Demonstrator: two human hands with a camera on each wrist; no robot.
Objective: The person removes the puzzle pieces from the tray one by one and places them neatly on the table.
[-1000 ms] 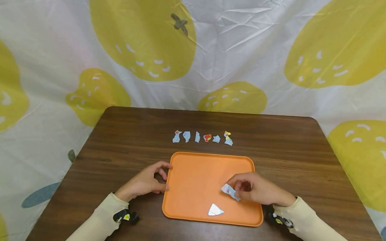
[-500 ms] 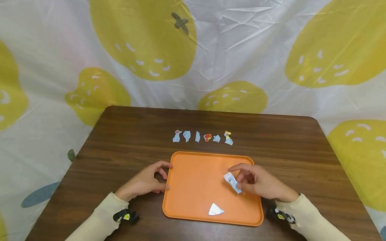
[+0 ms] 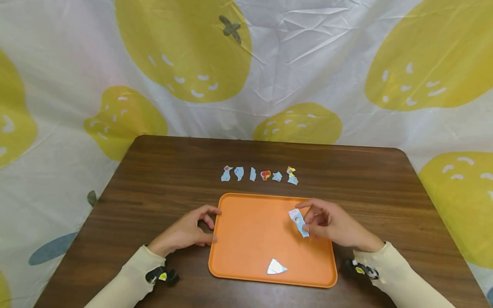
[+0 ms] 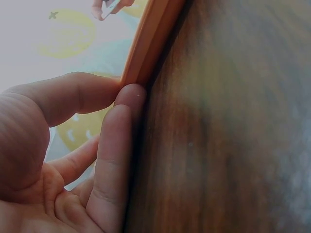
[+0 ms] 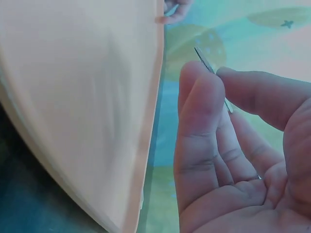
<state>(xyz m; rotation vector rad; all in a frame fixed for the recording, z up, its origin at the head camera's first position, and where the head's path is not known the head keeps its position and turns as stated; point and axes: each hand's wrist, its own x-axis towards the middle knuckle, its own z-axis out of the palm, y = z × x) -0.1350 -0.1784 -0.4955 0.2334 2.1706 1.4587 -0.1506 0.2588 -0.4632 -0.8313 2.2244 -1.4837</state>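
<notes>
My right hand (image 3: 331, 222) pinches a light blue printed picture piece (image 3: 297, 222) between thumb and fingers, above the right side of the orange tray (image 3: 254, 222). In the right wrist view this thin piece (image 5: 205, 60) is seen nearly edge-on, tilted between the fingertips. At the tray's left rim, my left hand (image 3: 188, 229) holds the edge with thumb and fingertips; the left wrist view puts them right at the rim (image 4: 146, 48). A pale, roughly triangular piece (image 3: 276, 267) lies on the tray near its front edge.
Beyond the tray, a row of irregular picture pieces lies on the brown wooden table (image 3: 173, 179), among them a red one (image 3: 265, 175) and a yellow-and-blue one (image 3: 292, 176). A white curtain (image 3: 292, 64) with yellow fruit prints hangs behind the table.
My right hand has moved away from me across the tray and slightly right, carrying the pinched piece, which now stands more upright in view. My left hand and the tray have stayed put.
</notes>
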